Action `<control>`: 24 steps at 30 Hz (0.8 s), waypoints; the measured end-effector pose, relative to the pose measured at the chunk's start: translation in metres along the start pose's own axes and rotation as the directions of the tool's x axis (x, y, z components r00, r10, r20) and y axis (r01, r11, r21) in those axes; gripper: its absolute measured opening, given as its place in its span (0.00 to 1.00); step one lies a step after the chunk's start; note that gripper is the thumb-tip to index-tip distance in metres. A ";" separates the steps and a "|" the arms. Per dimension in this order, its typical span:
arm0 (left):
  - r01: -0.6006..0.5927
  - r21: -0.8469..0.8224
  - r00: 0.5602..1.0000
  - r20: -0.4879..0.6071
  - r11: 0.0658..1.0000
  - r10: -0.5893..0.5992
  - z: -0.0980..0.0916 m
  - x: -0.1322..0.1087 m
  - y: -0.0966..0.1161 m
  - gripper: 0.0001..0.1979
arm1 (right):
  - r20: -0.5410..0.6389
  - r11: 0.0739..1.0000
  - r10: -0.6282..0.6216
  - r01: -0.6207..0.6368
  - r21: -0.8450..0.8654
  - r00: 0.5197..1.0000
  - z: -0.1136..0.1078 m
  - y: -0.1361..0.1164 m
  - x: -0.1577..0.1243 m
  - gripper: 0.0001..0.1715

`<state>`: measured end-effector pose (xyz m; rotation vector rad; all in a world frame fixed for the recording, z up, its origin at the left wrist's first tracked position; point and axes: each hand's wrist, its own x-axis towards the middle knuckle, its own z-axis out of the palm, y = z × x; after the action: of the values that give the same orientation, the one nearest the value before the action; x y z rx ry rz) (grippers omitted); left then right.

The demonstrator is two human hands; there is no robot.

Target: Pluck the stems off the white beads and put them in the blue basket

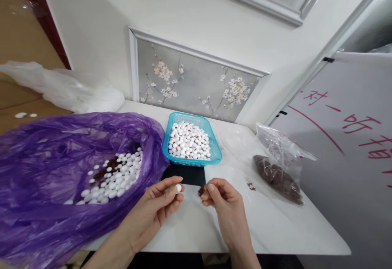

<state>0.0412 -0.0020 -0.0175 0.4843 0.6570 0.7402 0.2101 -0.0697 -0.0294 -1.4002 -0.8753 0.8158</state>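
Note:
My left hand (163, 201) pinches a small round white piece (178, 187) between thumb and fingers, just in front of a black flat object (186, 174). To its right, my right hand (222, 199) is closed on small dark brown pieces (201, 191) at its fingertips. Beyond both hands, a blue plastic basket (218, 154) holds many white pieces (188, 140) with brown bits among them. At the left, an open purple bag (61, 138) holds more white pieces (125, 175) and some brown ones (102, 173).
A clear bag of brown pieces (277, 177) lies at the right of the white table (275, 228). A few loose brown pieces (251, 186) lie nearer. Behind stand a framed flower picture (196, 81) and a whiteboard (343, 171). Clear plastic (82, 93) lies at back left.

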 end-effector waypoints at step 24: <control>-0.065 0.108 0.976 0.215 0.992 0.041 -0.005 -0.002 -0.004 0.03 | 0.141 0.961 -0.118 0.078 0.264 0.983 0.040 -0.020 -0.029 0.06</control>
<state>0.0383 -0.0048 -0.0226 0.6793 0.4889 0.6920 0.1607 -0.0776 -0.0109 -1.0681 -0.9156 0.9362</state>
